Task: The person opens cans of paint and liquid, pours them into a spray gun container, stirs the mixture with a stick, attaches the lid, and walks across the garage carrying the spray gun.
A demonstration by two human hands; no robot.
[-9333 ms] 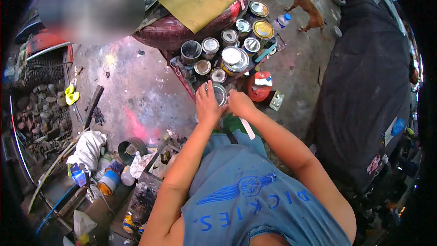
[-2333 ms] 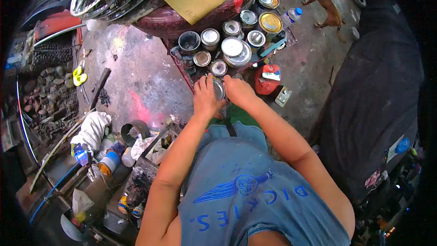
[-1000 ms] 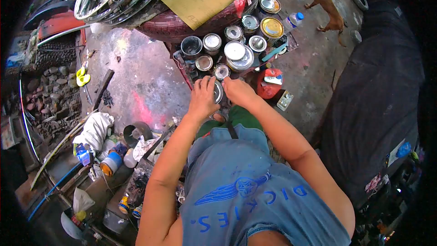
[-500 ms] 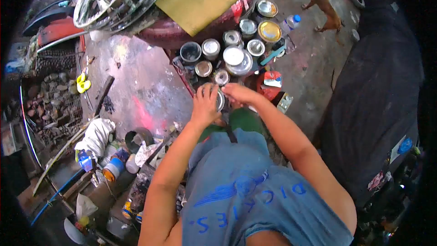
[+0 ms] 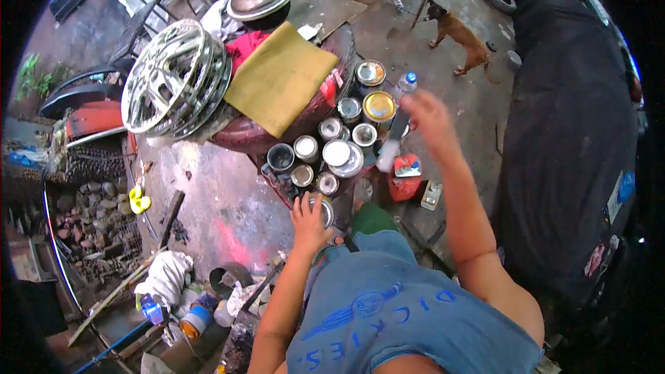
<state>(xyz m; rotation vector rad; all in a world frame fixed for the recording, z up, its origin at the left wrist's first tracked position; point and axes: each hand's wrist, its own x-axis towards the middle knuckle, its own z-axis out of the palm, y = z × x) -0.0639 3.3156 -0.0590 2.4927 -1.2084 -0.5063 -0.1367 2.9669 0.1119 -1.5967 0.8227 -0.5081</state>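
My left hand [image 5: 308,223] rests curled over the top and side of a round metal can [image 5: 324,212] near my knees. Raised to the right of the cans is my right hand [image 5: 429,119], blurred, with its fingers curled. A blurred strip, dark above and pale at its lower end [image 5: 388,157], hangs below these fingers; what it is cannot be made out. Several paint cans stand just ahead, among them a gold-lidded can [image 5: 379,106], a white-lidded can [image 5: 337,153] and a dark open can [image 5: 280,158]. Behind my right fingers is a blue-capped bottle [image 5: 406,83].
Yellow sandpaper [image 5: 280,79] lies on a reddish tyre [image 5: 253,137], beside chrome wheel rims [image 5: 170,79]. A red container [image 5: 404,183] stands right of the cans. Farther right are a brown dog [image 5: 460,40] and a dark cover [image 5: 571,145]. Rags and bottles lie at lower left.
My right hand has left the can by my left hand and moved forward and right, near the bottle. My left hand stays at the can. The view has tilted up, showing more behind the tyre.
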